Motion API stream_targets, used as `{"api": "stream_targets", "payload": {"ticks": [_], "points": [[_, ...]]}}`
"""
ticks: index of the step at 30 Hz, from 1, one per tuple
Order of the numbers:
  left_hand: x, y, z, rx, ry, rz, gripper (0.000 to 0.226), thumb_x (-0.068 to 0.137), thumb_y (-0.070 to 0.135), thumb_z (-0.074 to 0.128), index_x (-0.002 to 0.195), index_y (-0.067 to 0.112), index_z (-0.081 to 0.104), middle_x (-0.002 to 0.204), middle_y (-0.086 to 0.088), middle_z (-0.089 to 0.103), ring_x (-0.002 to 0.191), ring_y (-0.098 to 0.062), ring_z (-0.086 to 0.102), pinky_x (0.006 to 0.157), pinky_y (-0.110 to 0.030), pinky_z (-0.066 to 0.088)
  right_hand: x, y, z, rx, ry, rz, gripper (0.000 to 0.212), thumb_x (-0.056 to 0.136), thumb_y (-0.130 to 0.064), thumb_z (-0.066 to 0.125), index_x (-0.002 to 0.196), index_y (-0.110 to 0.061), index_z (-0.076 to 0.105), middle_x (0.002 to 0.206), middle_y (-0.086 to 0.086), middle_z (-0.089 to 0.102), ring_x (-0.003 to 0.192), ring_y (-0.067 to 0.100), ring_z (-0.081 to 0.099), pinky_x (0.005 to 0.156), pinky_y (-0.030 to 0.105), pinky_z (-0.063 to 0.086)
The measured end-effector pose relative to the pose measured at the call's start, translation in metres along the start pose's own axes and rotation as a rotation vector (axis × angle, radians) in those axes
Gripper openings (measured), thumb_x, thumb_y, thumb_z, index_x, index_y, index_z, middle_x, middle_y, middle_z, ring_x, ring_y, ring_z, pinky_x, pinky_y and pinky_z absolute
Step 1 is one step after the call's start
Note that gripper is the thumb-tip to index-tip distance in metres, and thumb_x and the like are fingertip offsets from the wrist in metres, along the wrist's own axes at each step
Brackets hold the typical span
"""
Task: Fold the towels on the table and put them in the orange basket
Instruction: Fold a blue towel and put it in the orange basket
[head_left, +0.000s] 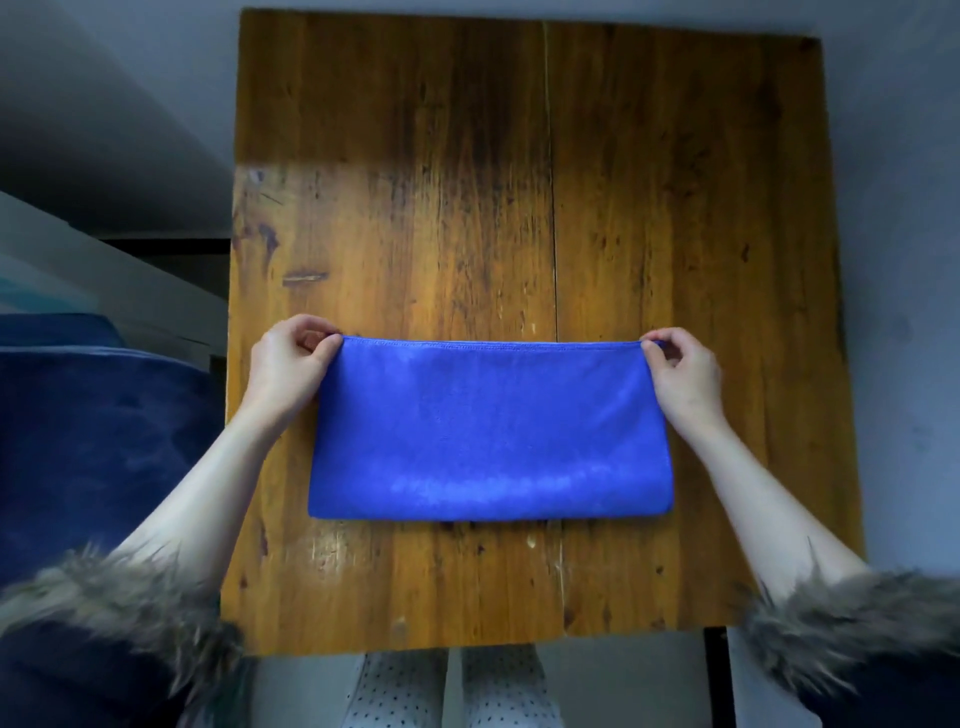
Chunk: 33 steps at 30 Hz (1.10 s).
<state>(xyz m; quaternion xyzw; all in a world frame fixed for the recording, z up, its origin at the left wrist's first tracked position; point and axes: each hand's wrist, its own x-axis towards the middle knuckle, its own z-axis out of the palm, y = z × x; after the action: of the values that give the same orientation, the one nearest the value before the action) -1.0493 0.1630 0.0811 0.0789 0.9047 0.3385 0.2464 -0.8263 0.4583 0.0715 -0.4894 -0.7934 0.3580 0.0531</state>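
Note:
A blue towel (488, 431) lies folded in half on the wooden table (467, 182), its fold toward me and its stitched edges on the far side. My left hand (291, 364) pinches the far left corner of the towel. My right hand (683, 371) pinches the far right corner. The towel's far edge is stretched straight between both hands. No orange basket is in view.
A dark blue cushioned seat (93, 441) stands to the left of the table, with white furniture (130, 280) behind it. Grey floor surrounds the table on the right and far side. My legs (452, 691) show below the table's near edge.

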Motion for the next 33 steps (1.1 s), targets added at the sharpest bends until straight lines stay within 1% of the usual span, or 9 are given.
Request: {"api": "stream_targets", "payload": {"ticks": [3, 6, 8, 11, 14, 16, 21, 27, 33], "points": [[-0.01, -0.001, 0.008, 0.175, 0.194, 0.117, 0.029, 0.09, 0.019, 0.057, 0.118, 0.012, 0.054, 0.111, -0.014, 0.052, 0.096, -0.025, 0.052, 0.084, -0.033, 0.04, -0.01, -0.002, 0.005, -0.05, 0.179, 0.021, 0.026, 0.093, -0.019, 0.054, 0.115, -0.008, 0.061, 0.106, 0.012, 0.053, 0.093, 0.022, 0.053, 0.086, 0.027, 0.043], [-0.038, 0.005, 0.027, 0.402, 0.327, 0.358, 0.04, 0.089, 0.016, 0.05, 0.129, 0.011, 0.048, 0.126, -0.018, 0.049, 0.117, -0.035, 0.044, 0.093, -0.047, 0.035, -0.04, -0.01, 0.015, -0.153, 0.351, -0.279, 0.033, 0.094, -0.017, 0.048, 0.122, -0.003, 0.057, 0.117, 0.017, 0.054, 0.109, 0.025, 0.048, 0.094, 0.03, 0.037], [-0.065, 0.008, 0.052, 0.5, 0.241, 0.532, 0.047, 0.088, 0.023, 0.046, 0.134, 0.017, 0.045, 0.14, -0.016, 0.044, 0.131, -0.035, 0.035, 0.104, -0.052, 0.027, -0.07, -0.014, 0.037, -0.24, 0.271, -0.481, 0.038, 0.093, -0.017, 0.044, 0.127, -0.003, 0.054, 0.127, 0.017, 0.054, 0.122, 0.026, 0.044, 0.105, 0.039, 0.032], [-0.095, 0.001, 0.091, 0.674, 0.054, 0.666, 0.052, 0.089, 0.039, 0.043, 0.14, 0.027, 0.041, 0.151, -0.011, 0.031, 0.141, -0.033, 0.022, 0.111, -0.06, 0.012, -0.109, -0.012, 0.073, -0.411, 0.055, -0.617, 0.047, 0.092, -0.025, 0.042, 0.136, -0.009, 0.047, 0.145, 0.013, 0.042, 0.137, 0.026, 0.029, 0.113, 0.053, 0.018], [-0.097, -0.016, 0.101, 0.746, -0.016, 0.642, 0.056, 0.089, 0.048, 0.041, 0.142, 0.03, 0.038, 0.154, -0.008, 0.026, 0.143, -0.031, 0.018, 0.111, -0.061, 0.006, -0.115, 0.007, 0.079, -0.548, -0.072, -0.708, 0.051, 0.091, -0.032, 0.044, 0.14, -0.017, 0.041, 0.15, 0.01, 0.034, 0.141, 0.026, 0.024, 0.114, 0.054, 0.014], [-0.092, -0.027, 0.096, 0.779, -0.017, 0.646, 0.057, 0.09, 0.05, 0.038, 0.144, 0.03, 0.035, 0.154, -0.007, 0.025, 0.143, -0.031, 0.017, 0.112, -0.061, 0.006, -0.104, 0.024, 0.069, -0.601, -0.093, -0.727, 0.053, 0.091, -0.037, 0.043, 0.141, -0.02, 0.039, 0.151, 0.009, 0.031, 0.141, 0.025, 0.022, 0.115, 0.051, 0.011], [-0.081, -0.038, 0.075, 0.747, 0.056, 0.612, 0.056, 0.092, 0.044, 0.034, 0.145, 0.025, 0.031, 0.156, -0.01, 0.02, 0.144, -0.032, 0.012, 0.112, -0.061, 0.004, -0.086, 0.048, 0.042, -0.604, -0.021, -0.642, 0.056, 0.094, -0.04, 0.038, 0.145, -0.017, 0.031, 0.154, 0.012, 0.022, 0.143, 0.027, 0.016, 0.117, 0.048, 0.008], [-0.06, -0.031, 0.078, 0.73, 0.11, 0.594, 0.055, 0.093, 0.043, 0.033, 0.145, 0.026, 0.031, 0.155, -0.011, 0.022, 0.143, -0.033, 0.015, 0.113, -0.059, 0.007, -0.051, 0.033, 0.042, -0.532, 0.046, -0.536, 0.055, 0.096, -0.038, 0.032, 0.146, -0.015, 0.029, 0.155, 0.016, 0.019, 0.144, 0.029, 0.012, 0.118, 0.042, 0.006], [-0.059, -0.031, 0.079, 0.776, 0.044, 0.551, 0.056, 0.095, 0.045, 0.026, 0.148, 0.027, 0.024, 0.157, -0.009, 0.017, 0.144, -0.033, 0.011, 0.113, -0.058, 0.004, -0.053, 0.031, 0.046, -0.602, 0.03, -0.489, 0.056, 0.096, -0.041, 0.026, 0.147, -0.017, 0.025, 0.156, 0.013, 0.016, 0.145, 0.027, 0.01, 0.117, 0.046, 0.002]]}}
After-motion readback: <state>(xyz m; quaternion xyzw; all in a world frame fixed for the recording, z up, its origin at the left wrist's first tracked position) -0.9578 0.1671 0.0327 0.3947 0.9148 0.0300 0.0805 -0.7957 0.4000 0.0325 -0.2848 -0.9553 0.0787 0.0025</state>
